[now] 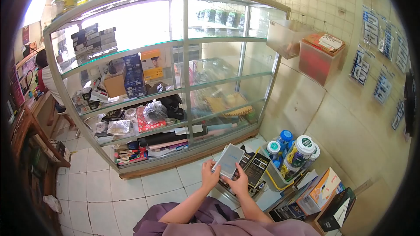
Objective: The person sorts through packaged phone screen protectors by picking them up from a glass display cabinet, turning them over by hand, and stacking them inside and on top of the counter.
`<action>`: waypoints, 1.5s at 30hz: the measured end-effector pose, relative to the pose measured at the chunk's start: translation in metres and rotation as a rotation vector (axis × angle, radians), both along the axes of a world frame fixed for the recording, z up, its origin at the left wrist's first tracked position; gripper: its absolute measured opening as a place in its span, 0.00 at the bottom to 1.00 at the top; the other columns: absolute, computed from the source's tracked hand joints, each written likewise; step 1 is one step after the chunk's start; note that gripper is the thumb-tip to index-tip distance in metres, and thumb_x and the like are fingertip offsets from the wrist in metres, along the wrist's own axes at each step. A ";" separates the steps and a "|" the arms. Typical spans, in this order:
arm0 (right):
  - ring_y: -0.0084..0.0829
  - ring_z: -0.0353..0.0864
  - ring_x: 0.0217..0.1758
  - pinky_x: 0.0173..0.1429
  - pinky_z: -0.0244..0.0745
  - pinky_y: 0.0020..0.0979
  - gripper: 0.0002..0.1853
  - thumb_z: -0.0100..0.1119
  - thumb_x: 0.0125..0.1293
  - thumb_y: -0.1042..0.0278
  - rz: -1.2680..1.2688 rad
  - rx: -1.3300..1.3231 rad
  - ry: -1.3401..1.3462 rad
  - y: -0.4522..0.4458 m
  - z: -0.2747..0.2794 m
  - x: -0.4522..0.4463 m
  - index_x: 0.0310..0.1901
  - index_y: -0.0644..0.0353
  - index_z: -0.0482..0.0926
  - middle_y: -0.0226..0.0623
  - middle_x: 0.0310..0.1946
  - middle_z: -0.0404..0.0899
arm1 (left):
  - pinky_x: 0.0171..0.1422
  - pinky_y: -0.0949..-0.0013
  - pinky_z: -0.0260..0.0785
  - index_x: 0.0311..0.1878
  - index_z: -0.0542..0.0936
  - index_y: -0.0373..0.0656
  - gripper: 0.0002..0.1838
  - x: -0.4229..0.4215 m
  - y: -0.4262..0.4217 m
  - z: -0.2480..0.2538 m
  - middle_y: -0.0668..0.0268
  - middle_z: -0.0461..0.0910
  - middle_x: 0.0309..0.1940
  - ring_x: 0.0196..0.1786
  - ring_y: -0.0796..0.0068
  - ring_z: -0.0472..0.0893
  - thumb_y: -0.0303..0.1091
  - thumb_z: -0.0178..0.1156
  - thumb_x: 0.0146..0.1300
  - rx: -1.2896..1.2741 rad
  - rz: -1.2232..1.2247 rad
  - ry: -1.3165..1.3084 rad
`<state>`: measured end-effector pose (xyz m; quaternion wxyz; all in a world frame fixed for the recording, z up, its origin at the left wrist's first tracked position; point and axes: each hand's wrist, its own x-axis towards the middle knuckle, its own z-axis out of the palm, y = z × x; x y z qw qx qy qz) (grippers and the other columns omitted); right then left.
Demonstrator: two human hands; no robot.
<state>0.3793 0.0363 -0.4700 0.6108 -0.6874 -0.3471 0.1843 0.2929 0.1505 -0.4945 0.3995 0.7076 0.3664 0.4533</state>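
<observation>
Both my hands grip a flat, light grey-blue box (pixel 229 161) with faint print on its face, tilted up in front of me. My left hand (pixel 211 175) closes on its left edge, and my right hand (pixel 239 181) has hold of the lower right corner. Just beyond and to the right of the right hand lies a black packet marked GLASS (pixel 257 168). More dark packets are partly hidden behind the held box and my hands.
A glass display cabinet (pixel 187 105) stands ahead, stocked with boxes. At right are a basket of lidded jars (pixel 300 150) and upright cartons (pixel 321 191). Clear bins (pixel 321 59) and packets hang on the wall. Another person (pixel 50 83) sits far left, beyond the wooden cabinet (pixel 37 148).
</observation>
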 end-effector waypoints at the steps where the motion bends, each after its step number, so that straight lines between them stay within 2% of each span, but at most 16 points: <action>1: 0.39 0.81 0.57 0.57 0.78 0.36 0.52 0.81 0.47 0.68 0.025 0.033 0.097 0.002 -0.001 -0.002 0.72 0.71 0.59 0.53 0.56 0.79 | 0.52 0.60 0.73 0.42 0.79 0.35 0.13 0.001 0.000 0.001 0.50 0.79 0.48 0.45 0.53 0.82 0.35 0.64 0.60 0.009 0.000 -0.070; 3: 0.38 0.78 0.60 0.62 0.75 0.36 0.51 0.79 0.48 0.74 0.035 0.094 0.202 0.001 0.007 -0.010 0.72 0.71 0.58 0.53 0.61 0.74 | 0.54 0.60 0.73 0.43 0.79 0.35 0.13 -0.002 0.003 0.011 0.48 0.80 0.52 0.48 0.52 0.83 0.35 0.64 0.61 0.024 0.007 -0.148; 5: 0.38 0.75 0.63 0.67 0.72 0.37 0.50 0.78 0.49 0.80 0.047 0.143 0.316 -0.002 0.014 -0.024 0.73 0.72 0.57 0.53 0.66 0.70 | 0.57 0.60 0.73 0.46 0.79 0.35 0.14 -0.015 -0.002 0.039 0.48 0.81 0.55 0.53 0.55 0.83 0.33 0.63 0.61 -0.144 -0.161 -0.155; 13: 0.37 0.72 0.67 0.66 0.73 0.38 0.51 0.75 0.48 0.85 0.092 0.467 0.261 0.000 0.086 -0.068 0.73 0.72 0.56 0.53 0.68 0.67 | 0.57 0.63 0.73 0.61 0.77 0.37 0.22 -0.064 -0.015 0.107 0.50 0.83 0.50 0.53 0.59 0.84 0.31 0.61 0.63 0.073 -0.056 -0.265; 16: 0.37 0.70 0.69 0.65 0.75 0.38 0.48 0.75 0.48 0.86 0.243 0.384 0.069 0.012 0.119 -0.066 0.72 0.70 0.60 0.50 0.69 0.66 | 0.57 0.66 0.72 0.64 0.75 0.36 0.23 -0.091 -0.008 0.132 0.52 0.83 0.51 0.54 0.64 0.83 0.31 0.61 0.66 0.136 -0.013 -0.291; 18: 0.36 0.69 0.70 0.66 0.75 0.38 0.46 0.76 0.49 0.84 0.291 0.351 0.000 0.021 0.157 -0.072 0.71 0.66 0.65 0.46 0.69 0.66 | 0.58 0.68 0.72 0.64 0.74 0.33 0.22 -0.109 -0.004 0.156 0.54 0.82 0.54 0.55 0.68 0.81 0.30 0.59 0.69 0.125 -0.012 -0.443; 20: 0.35 0.68 0.70 0.67 0.75 0.42 0.48 0.81 0.48 0.71 0.400 0.366 -0.170 0.032 0.194 -0.083 0.72 0.59 0.66 0.44 0.70 0.66 | 0.59 0.69 0.72 0.64 0.73 0.30 0.22 -0.128 0.002 0.186 0.56 0.80 0.55 0.56 0.71 0.79 0.30 0.58 0.71 0.160 -0.002 -0.500; 25: 0.34 0.73 0.66 0.61 0.79 0.39 0.46 0.81 0.49 0.67 0.508 0.507 -0.333 0.088 0.272 -0.112 0.70 0.62 0.67 0.45 0.68 0.68 | 0.57 0.73 0.72 0.65 0.73 0.28 0.23 -0.174 0.038 0.275 0.58 0.80 0.55 0.54 0.75 0.79 0.33 0.59 0.71 0.309 0.078 -0.563; 26: 0.34 0.73 0.66 0.61 0.79 0.39 0.46 0.81 0.49 0.67 0.521 0.524 -0.336 0.104 0.288 -0.117 0.70 0.62 0.67 0.45 0.68 0.68 | 0.53 0.73 0.73 0.65 0.73 0.30 0.24 -0.184 0.043 0.297 0.59 0.81 0.54 0.50 0.78 0.80 0.34 0.60 0.71 0.244 0.081 -0.572; 28: 0.34 0.74 0.65 0.60 0.80 0.38 0.45 0.81 0.50 0.66 0.611 0.641 -0.288 0.140 0.319 -0.127 0.69 0.64 0.68 0.46 0.65 0.71 | 0.47 0.74 0.74 0.64 0.75 0.32 0.23 -0.195 0.080 0.330 0.62 0.83 0.48 0.41 0.80 0.80 0.35 0.61 0.71 0.467 0.128 -0.566; 32: 0.33 0.74 0.64 0.59 0.81 0.36 0.43 0.80 0.52 0.65 0.645 0.715 -0.353 0.218 0.384 -0.146 0.68 0.69 0.68 0.48 0.62 0.75 | 0.42 0.74 0.73 0.61 0.78 0.32 0.23 -0.221 0.152 0.396 0.63 0.84 0.41 0.36 0.82 0.79 0.40 0.61 0.70 0.540 0.150 -0.533; 34: 0.33 0.75 0.63 0.59 0.81 0.34 0.42 0.79 0.53 0.64 0.709 0.727 -0.306 0.258 0.414 -0.160 0.67 0.72 0.69 0.49 0.60 0.76 | 0.41 0.74 0.72 0.57 0.81 0.33 0.24 -0.233 0.193 0.426 0.62 0.85 0.35 0.35 0.83 0.78 0.44 0.62 0.68 0.451 0.335 -0.380; 36: 0.35 0.76 0.63 0.59 0.81 0.34 0.42 0.78 0.54 0.63 0.681 0.714 -0.379 0.306 0.440 -0.166 0.66 0.74 0.69 0.50 0.60 0.76 | 0.42 0.73 0.72 0.56 0.82 0.34 0.26 -0.243 0.229 0.454 0.59 0.85 0.34 0.37 0.82 0.79 0.47 0.63 0.66 0.414 0.326 -0.404; 38: 0.37 0.77 0.63 0.60 0.80 0.34 0.41 0.78 0.54 0.63 0.701 0.736 -0.420 0.353 0.463 -0.173 0.65 0.75 0.69 0.51 0.60 0.76 | 0.53 0.72 0.70 0.60 0.80 0.34 0.25 -0.251 0.265 0.479 0.61 0.84 0.46 0.47 0.77 0.79 0.45 0.62 0.68 0.395 0.306 -0.381; 43: 0.38 0.79 0.60 0.60 0.75 0.38 0.44 0.78 0.52 0.49 0.705 0.736 -0.408 0.471 0.495 -0.183 0.62 0.76 0.73 0.51 0.54 0.82 | 0.53 0.69 0.70 0.59 0.80 0.35 0.29 -0.269 0.366 0.519 0.60 0.85 0.44 0.48 0.74 0.79 0.50 0.64 0.64 0.345 0.429 -0.287; 45: 0.35 0.80 0.57 0.60 0.75 0.35 0.41 0.78 0.53 0.53 0.706 0.680 -0.422 0.501 0.504 -0.186 0.62 0.75 0.74 0.49 0.53 0.82 | 0.53 0.68 0.70 0.58 0.81 0.35 0.30 -0.276 0.393 0.530 0.59 0.85 0.43 0.48 0.73 0.79 0.52 0.64 0.64 0.311 0.411 -0.267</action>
